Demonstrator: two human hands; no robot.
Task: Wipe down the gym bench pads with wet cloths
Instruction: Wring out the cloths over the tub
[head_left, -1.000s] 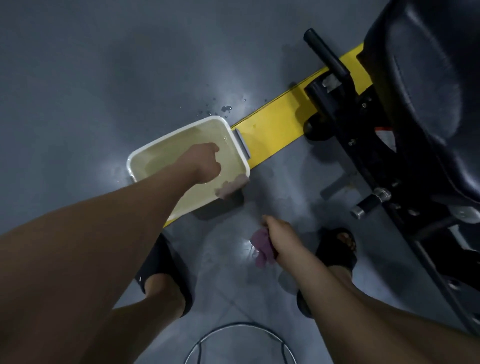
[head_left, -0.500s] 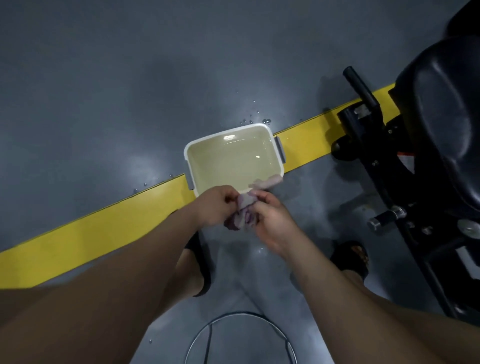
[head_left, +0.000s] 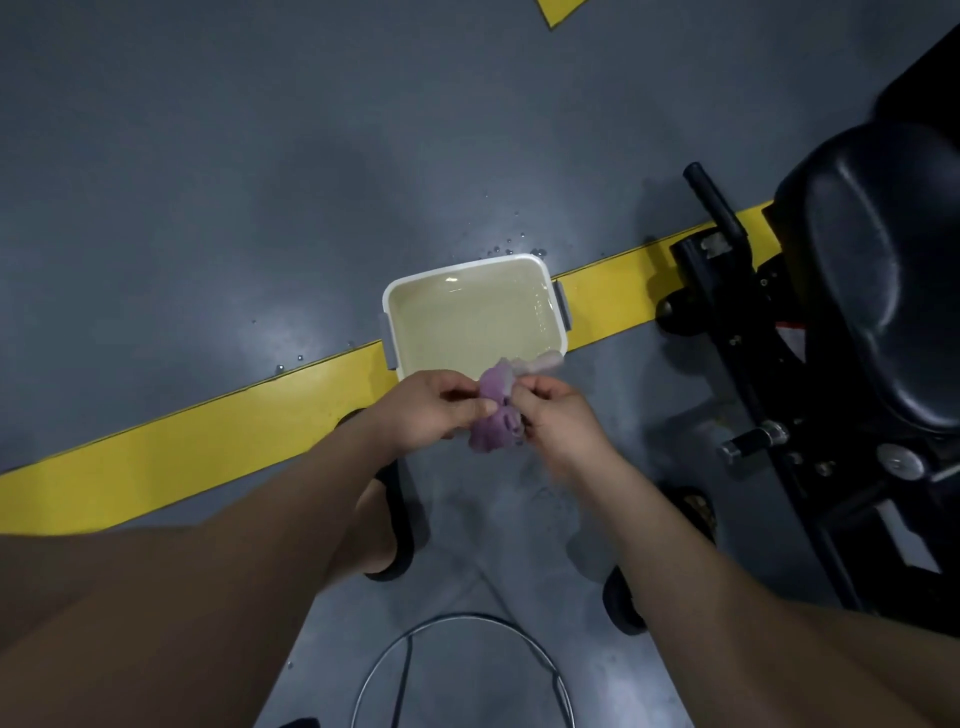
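A wet purple cloth (head_left: 494, 415) hangs bunched between my two hands, just in front of a white water tub (head_left: 470, 270). My left hand (head_left: 428, 410) pinches the cloth's left side and my right hand (head_left: 558, 421) grips its right side. A second, pale pink cloth (head_left: 540, 361) lies draped over the tub's near right rim. The tub holds cloudy water. The black bench pad (head_left: 878, 270) rises at the right, well apart from both hands.
A yellow floor stripe (head_left: 208, 436) runs under the tub. The bench's black frame (head_left: 753, 343) with a silver peg (head_left: 748, 441) stands right of my feet. Water drops dot the grey floor. A thin cable loops (head_left: 462, 623) near the bottom edge.
My left hand left the tub and joined the right hand on the purple cloth. The view has pulled back and up from the floor.
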